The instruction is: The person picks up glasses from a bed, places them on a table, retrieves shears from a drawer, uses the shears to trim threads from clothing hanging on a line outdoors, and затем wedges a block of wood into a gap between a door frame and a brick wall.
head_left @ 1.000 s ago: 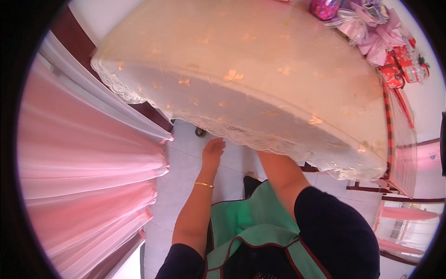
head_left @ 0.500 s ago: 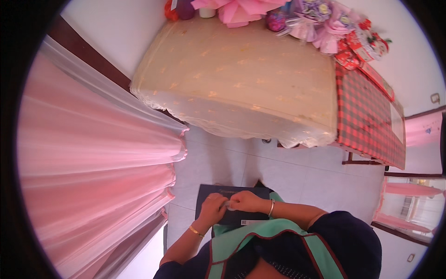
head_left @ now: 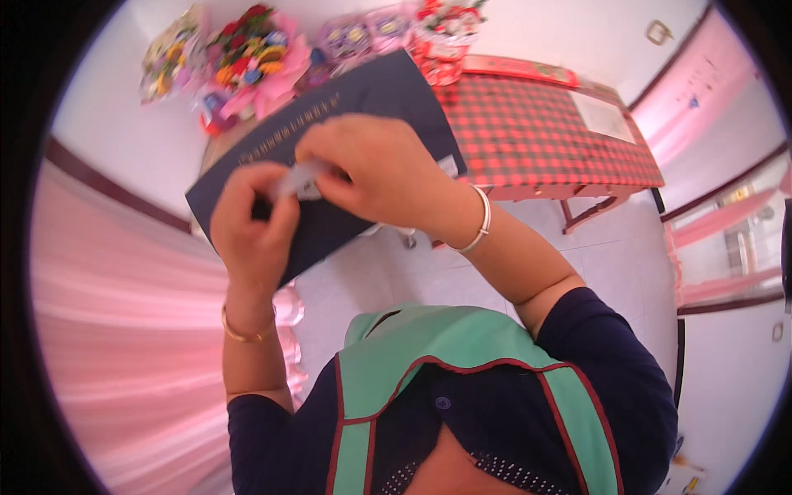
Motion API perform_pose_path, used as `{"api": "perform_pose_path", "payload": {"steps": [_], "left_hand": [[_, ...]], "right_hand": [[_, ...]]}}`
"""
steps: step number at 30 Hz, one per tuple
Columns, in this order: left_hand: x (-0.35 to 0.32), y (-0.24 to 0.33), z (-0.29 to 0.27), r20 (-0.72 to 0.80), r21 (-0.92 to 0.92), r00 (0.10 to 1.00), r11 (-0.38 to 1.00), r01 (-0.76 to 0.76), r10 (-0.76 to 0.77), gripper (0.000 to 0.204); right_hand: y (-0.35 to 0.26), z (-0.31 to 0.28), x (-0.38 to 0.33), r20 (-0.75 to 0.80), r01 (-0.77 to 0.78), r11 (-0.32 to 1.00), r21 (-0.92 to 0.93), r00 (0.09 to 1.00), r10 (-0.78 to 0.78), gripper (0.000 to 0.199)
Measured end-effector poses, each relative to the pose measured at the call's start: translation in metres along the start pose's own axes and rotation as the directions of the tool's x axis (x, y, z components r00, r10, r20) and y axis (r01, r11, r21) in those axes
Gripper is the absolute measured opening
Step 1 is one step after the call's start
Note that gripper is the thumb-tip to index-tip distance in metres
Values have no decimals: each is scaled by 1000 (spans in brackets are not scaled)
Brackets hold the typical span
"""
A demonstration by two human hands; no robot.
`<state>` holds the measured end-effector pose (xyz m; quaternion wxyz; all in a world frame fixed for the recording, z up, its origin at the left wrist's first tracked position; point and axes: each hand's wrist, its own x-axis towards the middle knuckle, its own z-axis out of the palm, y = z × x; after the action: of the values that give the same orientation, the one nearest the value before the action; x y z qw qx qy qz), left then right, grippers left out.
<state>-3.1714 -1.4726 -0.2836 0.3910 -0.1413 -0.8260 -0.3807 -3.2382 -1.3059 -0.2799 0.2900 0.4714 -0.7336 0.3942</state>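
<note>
A dark blue carton or bag (head_left: 402,101) with a line of gold print hangs tilted in front of me, its left end lower in the picture. Whether it is a box or a bag, I cannot tell. At its middle sits a whitish, translucent strip like a handle (head_left: 304,177). My left hand (head_left: 254,221), with a gold bangle at the wrist, pinches the strip's left end. Closed on the right end is my right hand (head_left: 381,169), with a silver bangle. A small white label (head_left: 448,165) shows at the right edge of the dark blue thing.
Behind it stand a table with a red checked cloth (head_left: 528,124) and several bouquets (head_left: 256,58). A pink curtain (head_left: 140,330) hangs at the left. My green apron (head_left: 445,338) and the tiled floor (head_left: 536,239) show below.
Both hands have risen with the dark blue thing, from low near my apron to in front of the table, and it is now tilted. My view has shifted to the right.
</note>
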Motion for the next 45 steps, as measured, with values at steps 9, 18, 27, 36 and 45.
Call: {"api": "perform_pose_path", "payload": {"steps": [9,18,27,36,45], "left_hand": [[118,-14,214,174,-575,985,812,102,0,9],[149,0,402,546,-542,833,796,267,92,7],[117,-3,438,561,-274,797,958,-78,225,29],[108,2,419,590,-179,736,942,-283,333,24],[98,-11,386,681,-236,614,914,-331,398,41]], "right_hand": [[133,-113,-4,-316,-313,932,-181,916,246,22],[262,-208,-86,-361,-554,794,-249,814,455,15],[289,-260,-191,-248,-557,771,-309,830,500,33],[266,-279,-207,-178,-621,611,-491,758,628,29],[232,-252,-214,-102,-571,511,-643,725,681,50]]}}
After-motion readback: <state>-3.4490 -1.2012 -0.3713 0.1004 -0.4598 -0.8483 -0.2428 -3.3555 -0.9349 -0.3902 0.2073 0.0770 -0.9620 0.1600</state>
